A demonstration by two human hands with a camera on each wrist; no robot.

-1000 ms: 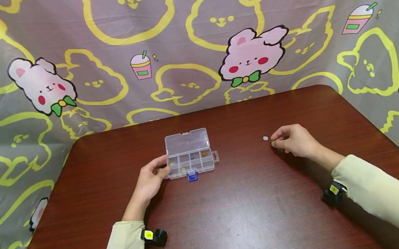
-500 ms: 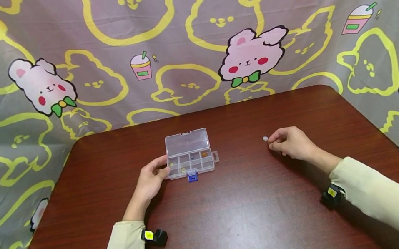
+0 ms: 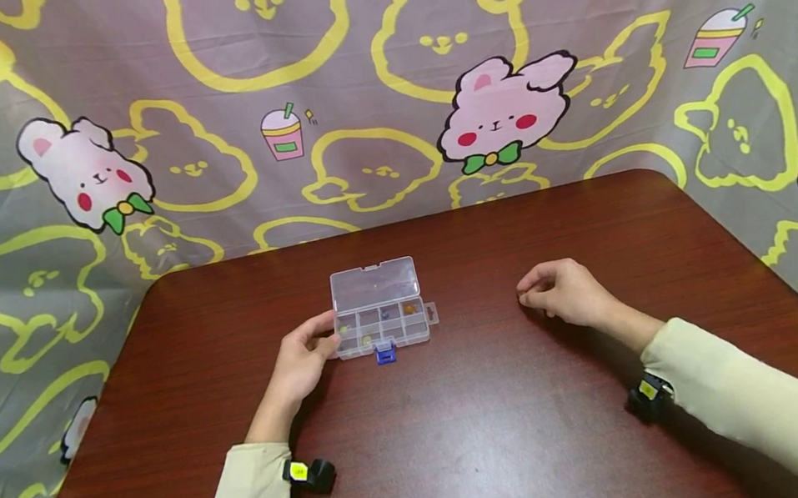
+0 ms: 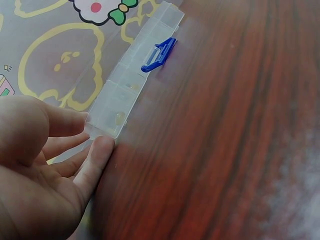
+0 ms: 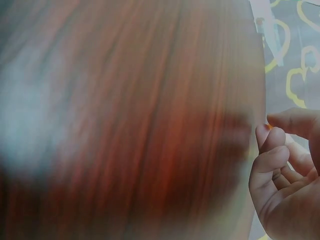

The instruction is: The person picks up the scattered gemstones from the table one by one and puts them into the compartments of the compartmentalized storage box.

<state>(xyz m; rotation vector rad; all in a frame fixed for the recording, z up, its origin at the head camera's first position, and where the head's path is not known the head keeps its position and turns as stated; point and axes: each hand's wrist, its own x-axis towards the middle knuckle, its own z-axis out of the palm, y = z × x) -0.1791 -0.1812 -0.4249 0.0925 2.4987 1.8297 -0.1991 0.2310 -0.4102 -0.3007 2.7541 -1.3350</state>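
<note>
A clear plastic compartment box [image 3: 392, 327] stands on the table with its lid [image 3: 373, 284] raised at the back. Its blue latch [image 3: 385, 353] hangs at the front. Small yellowish, grey and orange beads lie in several compartments. My left hand [image 3: 304, 354] grips the box's left end, thumb at the front and fingers behind, as the left wrist view confirms. To the right of the box, my right hand [image 3: 563, 290] is held over the table. Between its thumb and index finger it pinches a tiny orange bead [image 5: 269, 127], mostly covered by the fingertips. No white bead is visible now.
The dark red-brown table [image 3: 468, 425] has a glossy surface. A grey curtain [image 3: 361, 77] with yellow outlines and white rabbits hangs around its back and sides. A black wrist camera [image 3: 311, 473] sits on the left sleeve, another [image 3: 649, 395] on the right.
My right hand has moved left toward the box, still pinching. The white bead seen on the table beside its fingers is out of sight now. The left hand and box stay put.
</note>
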